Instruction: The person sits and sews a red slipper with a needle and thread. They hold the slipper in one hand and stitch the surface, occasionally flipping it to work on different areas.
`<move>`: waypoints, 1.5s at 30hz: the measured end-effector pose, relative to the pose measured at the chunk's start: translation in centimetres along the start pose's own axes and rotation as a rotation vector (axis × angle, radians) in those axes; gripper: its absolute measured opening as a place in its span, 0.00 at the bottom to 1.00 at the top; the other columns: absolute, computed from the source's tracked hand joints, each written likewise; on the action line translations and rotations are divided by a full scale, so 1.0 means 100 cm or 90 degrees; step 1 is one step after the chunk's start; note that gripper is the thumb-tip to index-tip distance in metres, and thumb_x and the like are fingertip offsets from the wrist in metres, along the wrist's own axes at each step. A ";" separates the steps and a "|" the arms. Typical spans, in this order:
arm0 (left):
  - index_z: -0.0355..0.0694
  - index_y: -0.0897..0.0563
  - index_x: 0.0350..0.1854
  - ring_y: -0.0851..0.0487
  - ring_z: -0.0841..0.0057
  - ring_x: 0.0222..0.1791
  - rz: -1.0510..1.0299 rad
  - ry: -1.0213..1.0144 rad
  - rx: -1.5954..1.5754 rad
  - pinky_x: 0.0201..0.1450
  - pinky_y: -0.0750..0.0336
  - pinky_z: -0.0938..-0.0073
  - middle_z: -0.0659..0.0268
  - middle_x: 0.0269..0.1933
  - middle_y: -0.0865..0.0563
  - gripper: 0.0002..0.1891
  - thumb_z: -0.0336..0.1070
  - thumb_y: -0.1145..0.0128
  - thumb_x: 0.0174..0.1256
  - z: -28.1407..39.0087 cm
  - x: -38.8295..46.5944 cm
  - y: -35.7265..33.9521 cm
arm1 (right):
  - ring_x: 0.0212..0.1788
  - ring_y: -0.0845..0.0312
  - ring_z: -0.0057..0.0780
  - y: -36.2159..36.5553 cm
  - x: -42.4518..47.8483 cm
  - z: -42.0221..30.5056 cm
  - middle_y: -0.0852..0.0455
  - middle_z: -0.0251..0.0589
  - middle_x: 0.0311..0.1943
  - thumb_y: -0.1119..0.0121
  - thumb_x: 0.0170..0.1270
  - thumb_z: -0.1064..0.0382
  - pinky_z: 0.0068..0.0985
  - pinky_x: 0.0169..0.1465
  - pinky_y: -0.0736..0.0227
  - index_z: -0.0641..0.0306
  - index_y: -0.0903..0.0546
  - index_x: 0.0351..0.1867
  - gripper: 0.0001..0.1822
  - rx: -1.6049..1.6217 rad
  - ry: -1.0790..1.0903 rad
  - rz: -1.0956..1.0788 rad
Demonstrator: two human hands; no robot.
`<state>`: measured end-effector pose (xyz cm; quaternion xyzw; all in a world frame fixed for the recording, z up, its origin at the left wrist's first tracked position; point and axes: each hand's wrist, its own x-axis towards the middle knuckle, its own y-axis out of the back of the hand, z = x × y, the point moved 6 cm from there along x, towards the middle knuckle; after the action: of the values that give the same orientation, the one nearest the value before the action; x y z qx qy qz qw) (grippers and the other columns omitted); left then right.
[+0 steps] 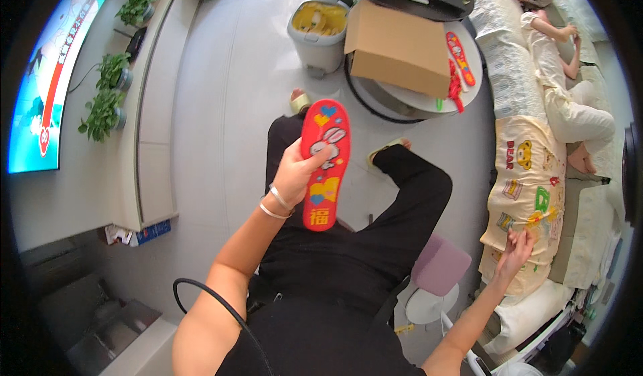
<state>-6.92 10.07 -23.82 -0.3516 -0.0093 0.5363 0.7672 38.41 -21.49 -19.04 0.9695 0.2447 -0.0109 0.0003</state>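
Observation:
My left hand (299, 167) grips a red insole (329, 187) over my lap, thumb across its face. Its patterned side, facing up, carries a white rabbit, hearts in yellow and blue, and a yellow character near the lower end. Far out to the right is my right hand (517, 250), raised in front of the sofa's printed cover (522, 175). Its fingers are bent and drawn together; whether something thin is between them cannot be made out. A second red insole (460, 58) lies on the round white table (474, 92), beside a bundle of red thread (454, 87).
An open cardboard box (397, 47) occupies much of the table. Left of it stands a grey bin (319, 52) with a yellow liner. Two people (557, 79) are on the sofa at right. A pink-backed chair (441, 265) is near my right side; a TV cabinet (155, 124) runs along the left.

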 end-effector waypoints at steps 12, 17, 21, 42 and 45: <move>0.34 0.24 0.52 0.13 0.75 0.40 -0.007 0.088 -0.082 0.45 0.16 0.71 0.61 0.45 0.13 0.17 0.30 0.35 0.63 -0.024 -0.011 -0.003 | 0.33 0.27 0.21 -0.245 -0.087 -0.019 0.22 0.36 0.30 0.47 0.72 0.70 0.31 0.59 0.28 0.68 0.22 0.43 0.04 0.067 0.024 -0.313; 0.33 0.25 0.53 0.13 0.74 0.42 -0.005 0.130 -0.109 0.46 0.16 0.70 0.60 0.46 0.14 0.18 0.29 0.34 0.62 -0.035 -0.010 0.001 | 0.34 0.26 0.21 -0.280 -0.112 -0.009 0.20 0.37 0.32 0.46 0.71 0.71 0.25 0.54 0.28 0.68 0.22 0.41 0.03 0.112 -0.031 -0.352; 0.34 0.25 0.53 0.13 0.72 0.45 -0.014 0.136 -0.140 0.49 0.16 0.67 0.59 0.48 0.14 0.19 0.27 0.34 0.61 -0.039 -0.009 0.000 | 0.36 0.30 0.17 -0.295 -0.122 -0.002 0.23 0.33 0.34 0.43 0.68 0.74 0.16 0.42 0.35 0.67 0.21 0.38 0.01 0.060 -0.008 -0.400; 0.35 0.29 0.55 0.25 0.79 0.21 -0.341 0.590 -0.835 0.25 0.31 0.82 0.62 0.31 0.24 0.21 0.49 0.55 0.77 -0.090 -0.041 -0.040 | 0.28 0.24 0.21 -0.361 -0.163 -0.005 0.24 0.36 0.28 0.36 0.57 0.75 0.20 0.33 0.27 0.70 0.19 0.32 0.03 -0.176 0.154 -0.505; 0.35 0.28 0.55 0.25 0.79 0.21 -0.337 0.603 -0.839 0.24 0.32 0.82 0.62 0.31 0.24 0.21 0.50 0.54 0.77 -0.091 -0.044 -0.040 | 0.28 0.24 0.22 -0.362 -0.163 -0.004 0.24 0.37 0.28 0.36 0.57 0.75 0.20 0.32 0.27 0.69 0.19 0.31 0.03 -0.177 0.150 -0.509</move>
<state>-1.92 0.89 -26.86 -0.8996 -0.0797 0.0211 0.4289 6.87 2.63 -18.09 0.7841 0.5981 0.1334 0.0987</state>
